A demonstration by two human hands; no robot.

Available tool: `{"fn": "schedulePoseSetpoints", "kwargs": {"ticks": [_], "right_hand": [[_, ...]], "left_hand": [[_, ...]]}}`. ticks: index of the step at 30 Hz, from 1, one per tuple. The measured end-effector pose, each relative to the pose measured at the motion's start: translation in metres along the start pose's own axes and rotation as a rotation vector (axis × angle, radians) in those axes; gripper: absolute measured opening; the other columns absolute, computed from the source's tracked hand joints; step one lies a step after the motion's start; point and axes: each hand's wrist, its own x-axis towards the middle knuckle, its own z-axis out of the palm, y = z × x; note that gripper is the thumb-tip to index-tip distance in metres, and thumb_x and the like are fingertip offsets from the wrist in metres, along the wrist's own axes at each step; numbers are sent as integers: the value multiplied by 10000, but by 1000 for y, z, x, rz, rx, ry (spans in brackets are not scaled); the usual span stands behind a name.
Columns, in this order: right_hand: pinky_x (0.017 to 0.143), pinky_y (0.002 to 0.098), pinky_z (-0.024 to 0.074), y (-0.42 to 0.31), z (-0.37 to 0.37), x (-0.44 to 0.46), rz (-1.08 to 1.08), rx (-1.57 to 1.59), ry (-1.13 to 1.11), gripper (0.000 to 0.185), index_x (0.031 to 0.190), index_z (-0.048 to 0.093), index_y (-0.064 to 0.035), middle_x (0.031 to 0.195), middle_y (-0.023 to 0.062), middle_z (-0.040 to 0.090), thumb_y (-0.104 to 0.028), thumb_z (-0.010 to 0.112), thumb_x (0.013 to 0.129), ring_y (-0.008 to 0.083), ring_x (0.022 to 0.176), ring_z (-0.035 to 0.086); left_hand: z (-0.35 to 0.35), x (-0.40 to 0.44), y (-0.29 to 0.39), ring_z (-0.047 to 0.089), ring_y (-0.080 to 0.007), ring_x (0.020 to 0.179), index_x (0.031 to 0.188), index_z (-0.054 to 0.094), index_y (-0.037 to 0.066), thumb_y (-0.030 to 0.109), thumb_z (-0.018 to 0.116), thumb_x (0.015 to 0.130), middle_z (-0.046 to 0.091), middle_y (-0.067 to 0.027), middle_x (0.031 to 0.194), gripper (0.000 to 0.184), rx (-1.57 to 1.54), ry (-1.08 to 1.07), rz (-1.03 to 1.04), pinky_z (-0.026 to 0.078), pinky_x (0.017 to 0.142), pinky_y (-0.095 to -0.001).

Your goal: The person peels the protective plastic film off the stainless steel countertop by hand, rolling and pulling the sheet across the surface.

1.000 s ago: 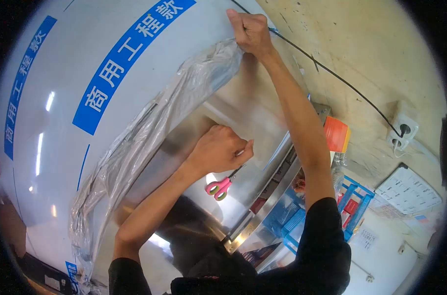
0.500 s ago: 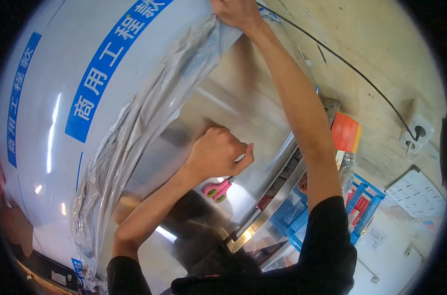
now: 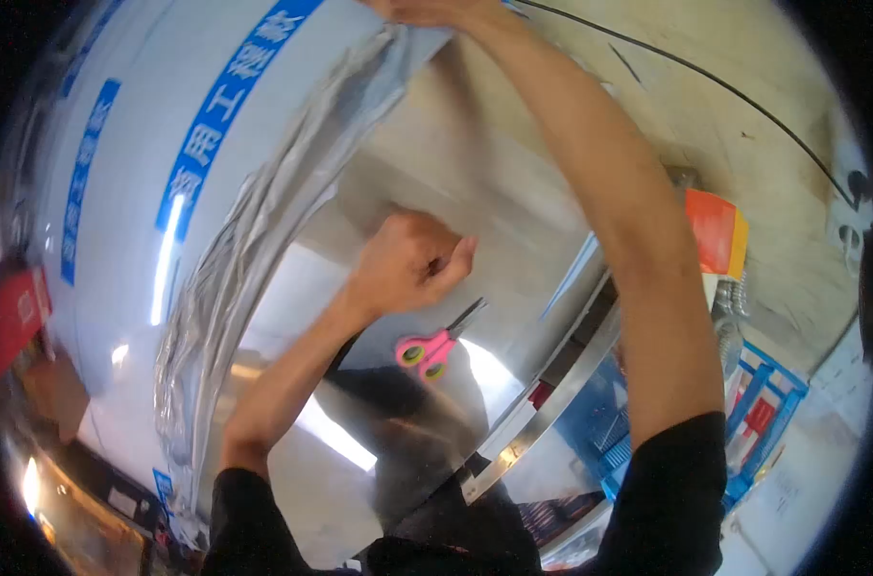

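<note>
My left hand (image 3: pixel 412 261) rests as a loose fist on the shiny steel surface (image 3: pixel 455 202), thumb sticking out, with nothing visible in it. Just below it lie pink-handled scissors (image 3: pixel 427 353), blades toward the upper right. At the top edge, my right hand (image 3: pixel 427 12) is closed on the upper end of the bunched plastic film (image 3: pixel 263 206) and is partly cut off by the frame. The crumpled film runs down to the lower left, along the border between bare steel and the white sheet with blue printed strips (image 3: pixel 201 144).
On the right are an orange box (image 3: pixel 713 233), a blue basket (image 3: pixel 767 413) and clear plastic bottles. A black cable (image 3: pixel 705 72) crosses the wall to a socket (image 3: pixel 849 216). A red box (image 3: pixel 14 317) and a lit, cluttered area are at the left.
My right hand has moved left and up to the frame's top edge, the film's upper end with it. The view has shifted; my left fist stays closed, and the scissors show more fully.
</note>
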Motion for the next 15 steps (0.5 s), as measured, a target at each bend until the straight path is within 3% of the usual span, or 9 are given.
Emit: {"fn": "schedulePoseSetpoints", "kwargs": {"ticks": [2, 3, 5, 6, 8, 9, 11, 13, 15], "right_hand": [[630, 471, 470, -23, -25, -9, 208, 186, -8, 433, 742, 669, -23, 708, 205, 647, -375, 518, 943, 370, 666, 632], [630, 471, 470, -30, -24, -17, 192, 200, 6, 433, 742, 669, -23, 708, 205, 647, -375, 518, 943, 370, 666, 632], [676, 476, 493, -49, -18, -31, 68, 1012, 218, 257, 838, 681, -41, 849, 195, 678, -294, 636, 850, 357, 773, 648], [684, 438, 465, -73, -32, -45, -72, 774, 238, 230, 830, 647, -37, 849, 138, 663, -264, 683, 844, 292, 776, 623], [692, 399, 438, -100, -36, -70, -191, 533, 255, 233, 822, 614, -33, 849, 81, 647, -234, 730, 839, 227, 779, 598], [808, 431, 407, -108, -30, -78, -270, 391, 166, 281, 888, 632, -71, 945, 59, 648, -302, 755, 787, 228, 921, 587], [923, 462, 375, -117, -21, -86, -337, 264, 90, 366, 953, 650, -109, 1042, 37, 649, -371, 779, 734, 228, 1063, 577], [892, 382, 374, -111, -20, -75, -252, 350, -139, 300, 962, 629, -101, 1017, 26, 633, -245, 768, 739, 209, 1030, 557], [890, 368, 373, -116, -16, -68, -225, 350, -165, 289, 966, 629, -106, 1005, 21, 630, -224, 762, 737, 213, 1018, 559]], "left_hand": [[-2, -3, -1, 471, -246, 476, 576, 520, 59, 124, 651, 811, 449, -64, 497, 277, -91, 162, 55, 406, 621, -405], [-9, -11, 4, 471, -246, 476, 576, 520, 59, 124, 651, 811, 449, -64, 497, 277, -68, 168, 47, 406, 621, -405], [-22, -20, 13, 545, -249, 733, 820, 618, 73, 209, 708, 785, 576, -77, 766, 167, 401, 421, 195, 376, 787, -463], [-33, -20, 23, 545, -249, 733, 820, 618, 73, 209, 708, 785, 576, -77, 766, 167, 416, 429, 200, 376, 787, -463], [-55, -25, 37, 503, -301, 1004, 1064, 611, 74, 337, 786, 725, 565, -106, 1079, 464, 844, 782, -113, 342, 863, -511], [-66, -32, 34, 503, -301, 1004, 1064, 611, 74, 337, 786, 725, 565, -106, 1079, 464, 847, 775, -116, 342, 863, -511], [-93, -46, 23, 431, -333, 1171, 1215, 542, 81, 472, 805, 698, 500, -129, 1205, 700, 1067, 438, -360, 342, 948, -497], [-104, -50, 17, 464, -321, 1132, 1139, 599, 78, 506, 779, 714, 534, -116, 1152, 630, 1002, 301, -440, 371, 912, -477], [-111, -47, 14, 481, -306, 1109, 1024, 649, 49, 431, 729, 800, 553, -105, 1131, 450, 929, 70, -420, 390, 880, -454]]}}
